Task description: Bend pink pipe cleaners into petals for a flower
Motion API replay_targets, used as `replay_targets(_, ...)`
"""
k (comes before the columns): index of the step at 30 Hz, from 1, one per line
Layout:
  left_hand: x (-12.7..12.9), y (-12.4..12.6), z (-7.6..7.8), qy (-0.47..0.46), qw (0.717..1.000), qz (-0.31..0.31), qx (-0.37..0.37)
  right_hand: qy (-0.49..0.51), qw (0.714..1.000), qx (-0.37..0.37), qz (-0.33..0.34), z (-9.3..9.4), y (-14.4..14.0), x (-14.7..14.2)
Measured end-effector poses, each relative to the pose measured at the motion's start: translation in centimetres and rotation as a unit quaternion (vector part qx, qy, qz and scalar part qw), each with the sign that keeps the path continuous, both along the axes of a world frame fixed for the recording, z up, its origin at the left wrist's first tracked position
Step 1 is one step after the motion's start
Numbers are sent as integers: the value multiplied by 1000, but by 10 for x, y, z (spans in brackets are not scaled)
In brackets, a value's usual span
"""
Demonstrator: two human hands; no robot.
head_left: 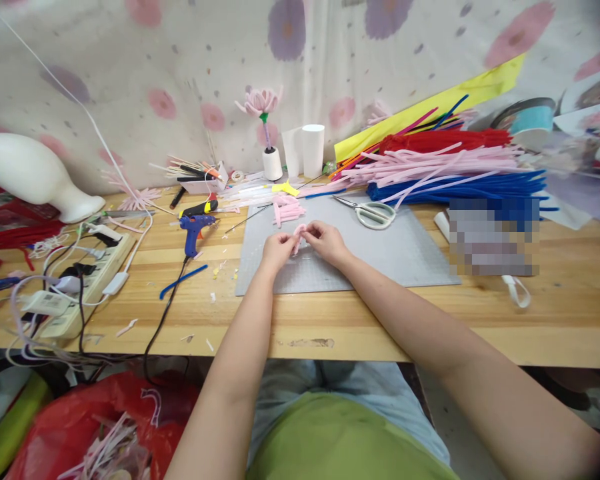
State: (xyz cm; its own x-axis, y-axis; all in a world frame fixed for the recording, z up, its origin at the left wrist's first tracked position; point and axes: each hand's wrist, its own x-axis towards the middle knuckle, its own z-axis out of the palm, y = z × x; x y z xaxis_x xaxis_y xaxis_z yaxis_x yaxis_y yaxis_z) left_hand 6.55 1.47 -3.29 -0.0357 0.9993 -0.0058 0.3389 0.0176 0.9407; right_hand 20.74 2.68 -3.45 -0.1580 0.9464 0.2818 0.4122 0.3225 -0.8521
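L hand point(276, 253) and R hand point(326, 243) are held close tog. over a grey mat point(325, 277), thumb and fingertips of each pinched on a small curled pink fuzzy piece point(298, 239); it's held btwn the hands, L of the mat's centre. Just beyond, toward the mat's far edge, a cluster of pink pieces point(287, 209) is laid. Scissors w/ pale handles point(375, 215) are set at the back R of the mat. Mat surface is seen btwn R hand and the mat's R edge; its near edge is crossed by both forearms. Off the mat's L edge, a blue glue gun point(192, 235) is laid on the wooden table point(290, 327), w/ a bent blue stem point(183, 282) nearer the front. Bare wood is seen btwn mat and table's front edge. Far side is bounded by piled pink stems point(430, 167) and an upright pink flower point(261, 103) in a white pot point(273, 164).
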Motion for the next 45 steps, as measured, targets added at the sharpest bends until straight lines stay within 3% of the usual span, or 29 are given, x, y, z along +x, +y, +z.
replay_targets(3, -2, -2, 2, 23, 1000, -5, 14, -19, 1000, 9, 10, 4, -4, -1)
replay_targets(9, 3, -11, 5, 119, 989, 59, 68, -38, 999, -2, 1, 4, -4, 0)
replay_targets(15, 8, -17, 13, 227, 963, 81, 118, -36, 999, 7, -2, 2, -5, 1)
replay_targets(22, 9, -12, 8, 155, 986, 36, 48, 6, 1000, 13, 4, -4, 2, -1)
replay_targets(26, 7, -9, 8, 140, 989, 42, 23, 19, 1000, 6, 18, -5, 5, -2)
replay_targets(30, 9, -12, 11, 151, 985, 70, 34, 25, 999, 19, 36, -6, 3, -4)
replay_targets(45, 15, -19, 15, 229, 961, 138, 76, 1, 1000, 18, -20, -4, 0, -7)
